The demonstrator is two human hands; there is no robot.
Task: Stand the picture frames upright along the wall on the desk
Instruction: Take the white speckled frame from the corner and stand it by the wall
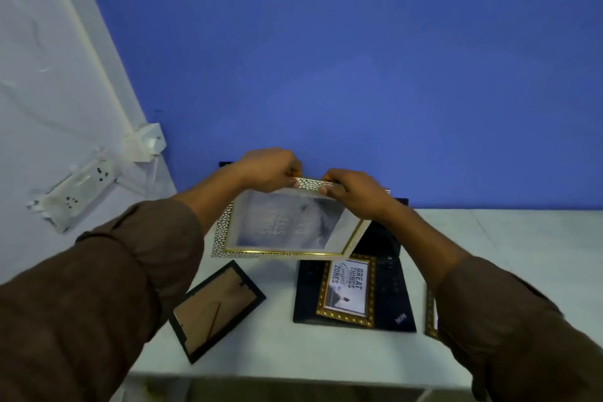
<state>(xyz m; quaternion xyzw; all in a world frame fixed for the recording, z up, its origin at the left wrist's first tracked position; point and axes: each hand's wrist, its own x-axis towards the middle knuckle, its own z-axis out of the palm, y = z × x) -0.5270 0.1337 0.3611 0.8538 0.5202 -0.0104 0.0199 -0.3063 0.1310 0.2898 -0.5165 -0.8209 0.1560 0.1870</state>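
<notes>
A white pebble-patterned frame with gold trim (287, 225) is held tilted in the air above the white desk (509, 245), near the blue wall (326, 59). My left hand (267, 170) and my right hand (355, 194) both grip its far top edge. A black frame (215, 307) lies face down at the front left, its easel back showing. A gold ornate frame with a text print (347, 292) lies flat on a black laptop (396, 307). Another gold frame (430, 310) peeks out behind my right sleeve.
Wall sockets (81, 186) and a white switch box (145, 142) sit on the pale left wall. The desk's front edge (293, 377) runs near the bottom. Bare desk surface stretches to the right along the blue wall.
</notes>
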